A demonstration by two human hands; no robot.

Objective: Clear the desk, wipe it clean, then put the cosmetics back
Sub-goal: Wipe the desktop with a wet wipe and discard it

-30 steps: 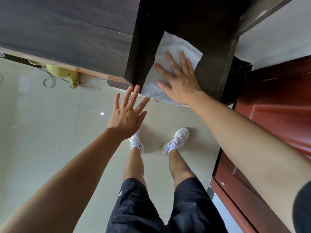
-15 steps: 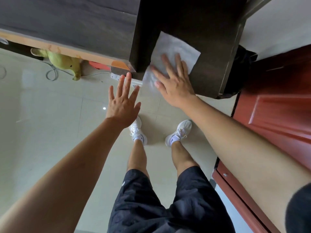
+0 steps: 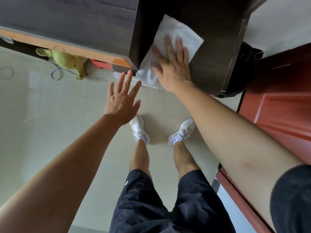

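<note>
A dark wooden desk point(image 3: 218, 47) fills the top of the view. On it lies a white cloth point(image 3: 178, 31), whose near end droops over the desk's front edge. My right hand point(image 3: 173, 68) lies flat on the cloth with fingers spread, pressing it onto the wood. Just below the front edge my left hand point(image 3: 122, 101) hovers over the floor, open and holding nothing. No cosmetics are in view.
A lower grey-brown desk section point(image 3: 67, 22) runs off to the left. Beneath it are a green plush toy point(image 3: 67, 61), loose cables point(image 3: 57, 73) and a white power strip point(image 3: 117, 75). A red door point(image 3: 282, 106) and a black bag point(image 3: 249, 64) are on the right. My feet stand on pale floor tiles.
My right hand has dragged the cloth toward the desk's near edge, so more of it hangs over. My left hand has come off the desk edge and stays open.
</note>
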